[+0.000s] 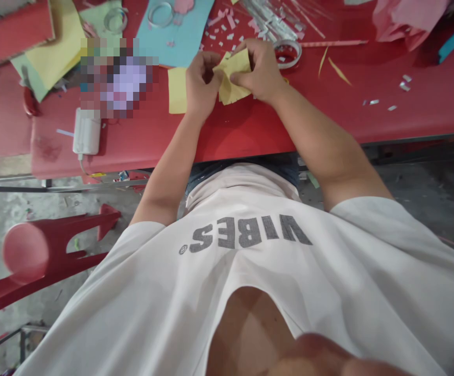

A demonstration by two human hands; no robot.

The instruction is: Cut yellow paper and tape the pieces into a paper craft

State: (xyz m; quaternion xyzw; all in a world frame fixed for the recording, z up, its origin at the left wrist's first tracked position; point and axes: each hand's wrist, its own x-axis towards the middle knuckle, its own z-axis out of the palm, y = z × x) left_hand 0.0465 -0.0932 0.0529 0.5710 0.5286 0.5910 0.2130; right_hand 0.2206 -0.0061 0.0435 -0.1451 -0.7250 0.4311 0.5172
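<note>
Between my two hands is a crumpled piece of yellow paper [233, 78] with small cuts along its lower edge. My left hand [203, 86] pinches its left side, thumb in front. The right side is held by my right hand [261, 70], its thumb pressed on the front and its fingers behind. Partly under my left hand, a flat yellow paper piece [177, 91] lies on the red table [246, 133]. Just beyond my right hand sits a roll of clear tape [288, 54]. My fingertips behind the paper are hidden.
Blue paper [183, 39] and a tape ring [160, 14] lie at the back, near scattered paper bits [225, 26]. A white power adapter [87, 130] with a cable sits at the left front edge. Pink crumpled material [407, 21] is at back right; a red chair [50, 245] stands left.
</note>
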